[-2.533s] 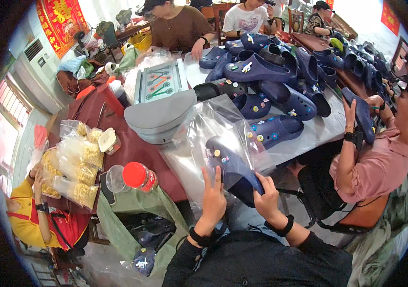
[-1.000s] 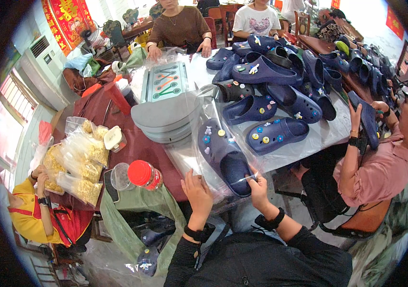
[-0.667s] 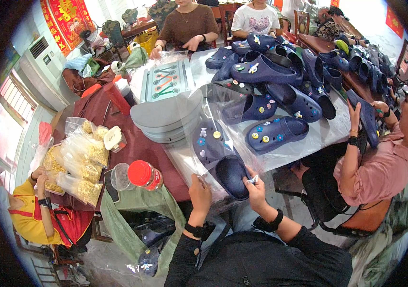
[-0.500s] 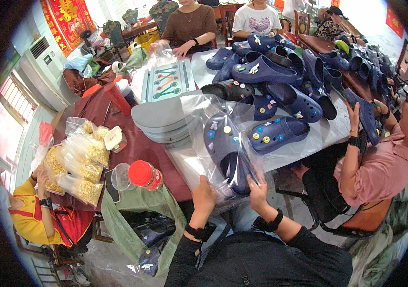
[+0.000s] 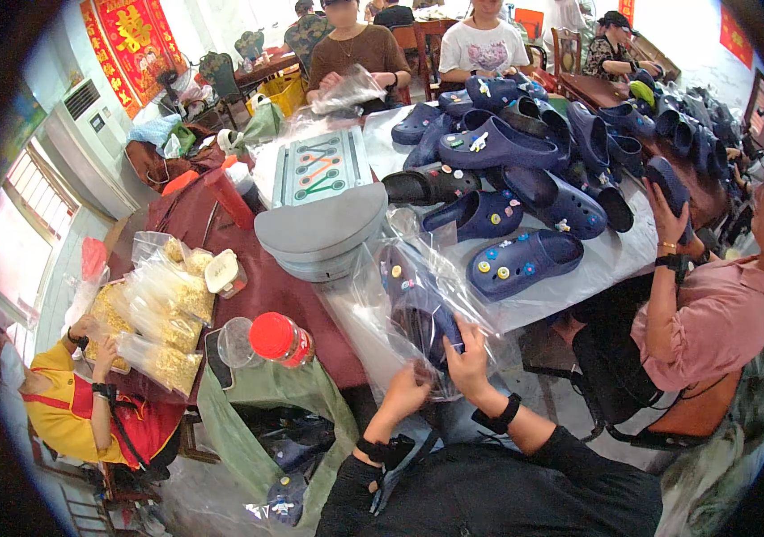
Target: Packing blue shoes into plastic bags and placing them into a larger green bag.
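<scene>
At the near table edge: dark blue clog [image 5: 422, 320] inside a clear plastic bag [image 5: 379, 309], just ahead of both hands

On the wall at upper left, a red banner [image 5: 123, 67] bears gold characters; the red-lidded jar [image 5: 282, 338] carries a red printed label. Glare on the film obscures the clog's outline, and the right hand [image 5: 470, 360] covers part of its heel. Right hand grips clog and film, thumb and fingers narrow; left hand [image 5: 404, 392] is curled by the bag's near edge, whether gripping cannot be told

On my feed: clear bag [image 5: 369, 288], glossy crinkled plastic, near | navy clog [image 5: 427, 329] inside, smooth, matt, rubbery | red jar lid [image 5: 273, 336], shiny plastic, left | chair [image 5: 568, 52], brown wood, far
</scene>
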Demonstrator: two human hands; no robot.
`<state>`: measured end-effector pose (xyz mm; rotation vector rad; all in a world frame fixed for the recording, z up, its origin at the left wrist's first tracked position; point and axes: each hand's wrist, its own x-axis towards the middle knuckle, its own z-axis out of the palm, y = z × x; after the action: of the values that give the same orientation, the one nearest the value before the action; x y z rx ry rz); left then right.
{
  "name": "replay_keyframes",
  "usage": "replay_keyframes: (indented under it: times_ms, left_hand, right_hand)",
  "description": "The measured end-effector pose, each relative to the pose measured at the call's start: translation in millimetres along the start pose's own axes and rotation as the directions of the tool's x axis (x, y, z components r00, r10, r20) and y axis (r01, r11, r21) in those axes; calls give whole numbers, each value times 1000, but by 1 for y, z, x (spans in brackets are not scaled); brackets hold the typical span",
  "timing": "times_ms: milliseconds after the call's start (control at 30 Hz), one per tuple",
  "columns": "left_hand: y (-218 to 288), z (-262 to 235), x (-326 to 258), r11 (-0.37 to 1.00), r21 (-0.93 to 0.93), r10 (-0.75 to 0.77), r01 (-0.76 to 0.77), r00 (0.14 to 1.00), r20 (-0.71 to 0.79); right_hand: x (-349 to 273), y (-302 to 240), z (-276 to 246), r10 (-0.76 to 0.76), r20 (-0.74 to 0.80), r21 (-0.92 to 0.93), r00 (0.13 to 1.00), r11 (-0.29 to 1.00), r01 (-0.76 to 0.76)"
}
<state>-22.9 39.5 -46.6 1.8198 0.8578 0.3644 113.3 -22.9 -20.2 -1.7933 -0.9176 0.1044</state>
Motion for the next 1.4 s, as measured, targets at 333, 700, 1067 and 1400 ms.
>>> replay_keyframes:
  times_ms: [333, 700, 1067, 1400]
  left_hand:
    - [-1, -2, 5, 990, 55, 138, -130, 798, -587]
    - [16, -32, -20, 965, -81, -261, 248, 923, -284]
    - [26, -30, -16, 926, 378, 245, -16, 786, -567]
    - [36, -14, -16, 874, 462, 387, -149, 789, -477]
  right_hand:
    - [-1, 13, 10, -172, 343, 293, 923, 954, 69]
    - [16, 52, -3, -112, 821, 172, 560, 983, -56]
    - [27, 16, 1, -128, 847, 117, 516, 992, 55]
    - [15, 41, 20, -217, 787, -51, 578, 910, 412]
